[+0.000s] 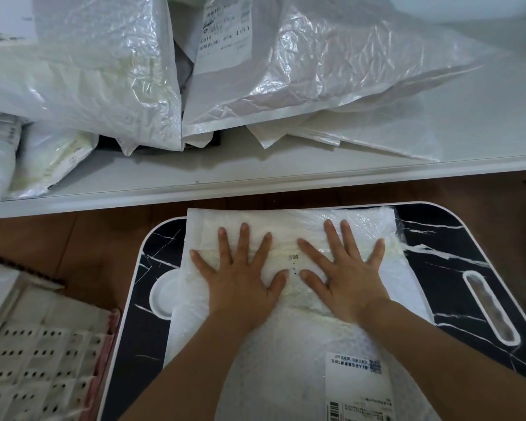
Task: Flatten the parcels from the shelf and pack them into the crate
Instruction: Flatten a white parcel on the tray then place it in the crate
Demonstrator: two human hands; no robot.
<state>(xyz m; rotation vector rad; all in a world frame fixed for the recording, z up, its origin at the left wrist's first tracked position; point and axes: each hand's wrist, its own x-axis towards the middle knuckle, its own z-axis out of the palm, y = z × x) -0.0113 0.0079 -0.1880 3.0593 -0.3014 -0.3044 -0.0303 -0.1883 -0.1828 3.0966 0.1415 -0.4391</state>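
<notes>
A white plastic mailer parcel (286, 344) lies flat on a black marble-patterned lap table (456, 268) in front of me. My left hand (240, 275) and my right hand (343, 268) press side by side on its upper half, fingers spread and straight. A printed shipping label (357, 387) sits on the parcel's near right corner. The white perforated crate (37, 360) stands at the lower left, its side wall showing rows of holes. Several more white mailer parcels (286, 71) lie piled on the white shelf (286, 174) beyond the table.
Brown wooden floor (88, 238) shows between the shelf and the lap table. The table has a round cup recess (161, 293) at its left and a long slot (489, 308) at its right. Smaller parcels (49, 156) lie at the shelf's left end.
</notes>
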